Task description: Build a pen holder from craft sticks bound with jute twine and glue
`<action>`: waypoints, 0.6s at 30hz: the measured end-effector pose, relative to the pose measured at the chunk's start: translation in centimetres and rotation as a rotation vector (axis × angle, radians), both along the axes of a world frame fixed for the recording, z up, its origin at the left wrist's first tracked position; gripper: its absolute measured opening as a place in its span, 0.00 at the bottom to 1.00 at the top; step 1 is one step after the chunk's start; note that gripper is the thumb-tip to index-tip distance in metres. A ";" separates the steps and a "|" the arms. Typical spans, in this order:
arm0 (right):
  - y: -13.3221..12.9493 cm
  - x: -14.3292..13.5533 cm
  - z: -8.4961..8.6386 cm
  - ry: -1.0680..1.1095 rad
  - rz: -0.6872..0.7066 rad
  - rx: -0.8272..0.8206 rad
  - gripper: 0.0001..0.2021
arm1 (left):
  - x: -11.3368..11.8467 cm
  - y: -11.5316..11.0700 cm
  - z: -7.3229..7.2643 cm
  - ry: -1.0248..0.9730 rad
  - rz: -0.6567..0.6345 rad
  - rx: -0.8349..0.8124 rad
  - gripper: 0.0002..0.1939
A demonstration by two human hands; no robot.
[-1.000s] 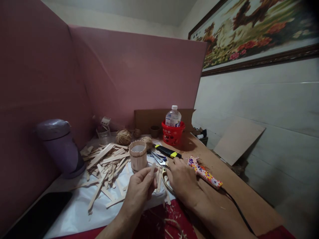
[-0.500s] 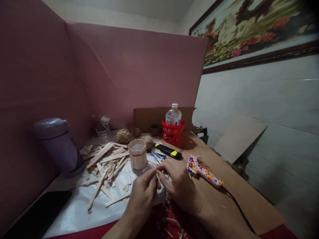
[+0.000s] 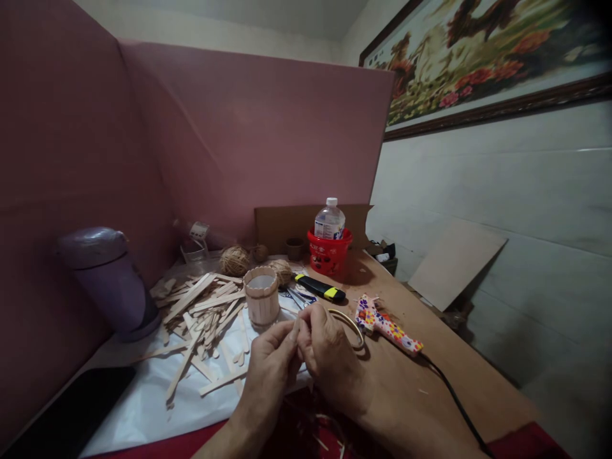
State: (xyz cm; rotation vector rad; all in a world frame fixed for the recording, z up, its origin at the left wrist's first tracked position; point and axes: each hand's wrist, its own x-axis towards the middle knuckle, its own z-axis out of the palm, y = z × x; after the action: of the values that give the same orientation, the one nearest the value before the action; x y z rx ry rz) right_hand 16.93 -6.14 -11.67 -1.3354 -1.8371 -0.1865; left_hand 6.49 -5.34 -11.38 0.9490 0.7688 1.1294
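My left hand (image 3: 272, 357) and my right hand (image 3: 325, 347) meet fingertip to fingertip in front of me, both closed in a pinch. Whatever lies between the fingers is too small or hidden to make out. Just beyond them stands a small cup clad in wooden craft sticks (image 3: 262, 305), with a band of twine near its rim. A pale ring (image 3: 356, 330) lies partly behind my right hand. Further right, a flower-patterned glue gun (image 3: 389, 328) rests on the table. Below my hands, thin pale strands and bits lie over red cloth (image 3: 306, 433).
Loose craft sticks (image 3: 210, 325) are heaped on a white sheet (image 3: 143, 408) at left. Behind are twine balls (image 3: 234, 260), a black-yellow utility knife (image 3: 320, 288) and a red bucket (image 3: 329, 258) holding a plastic bottle (image 3: 329, 223). A purple tumbler (image 3: 112, 287) and dark flat object (image 3: 76, 408) sit left.
My hands have drawn closer together, with the right fingers curling further in. The pale ring now shows beside my right hand. The whole view has shifted slightly.
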 end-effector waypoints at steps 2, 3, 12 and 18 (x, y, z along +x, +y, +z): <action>0.4 0.2 -0.2 0.020 -0.046 -0.025 0.05 | 0.0 -0.1 -0.1 0.001 0.012 -0.005 0.16; 0.8 0.4 -0.3 0.042 -0.094 -0.034 0.06 | -0.1 -0.2 -0.1 0.014 0.022 -0.002 0.16; 1.0 2.1 0.9 0.117 -0.068 -0.124 0.11 | -0.4 0.0 -0.2 0.025 0.018 0.003 0.15; 0.0 1.7 1.5 0.224 0.164 -0.146 0.09 | -0.3 0.2 -1.1 0.045 0.019 0.087 0.15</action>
State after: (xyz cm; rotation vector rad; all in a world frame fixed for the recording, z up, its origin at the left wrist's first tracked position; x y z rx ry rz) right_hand 18.64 -6.17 -10.15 -1.2408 -1.7850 0.1803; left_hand 6.21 -5.13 -12.43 1.0453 0.7716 1.1691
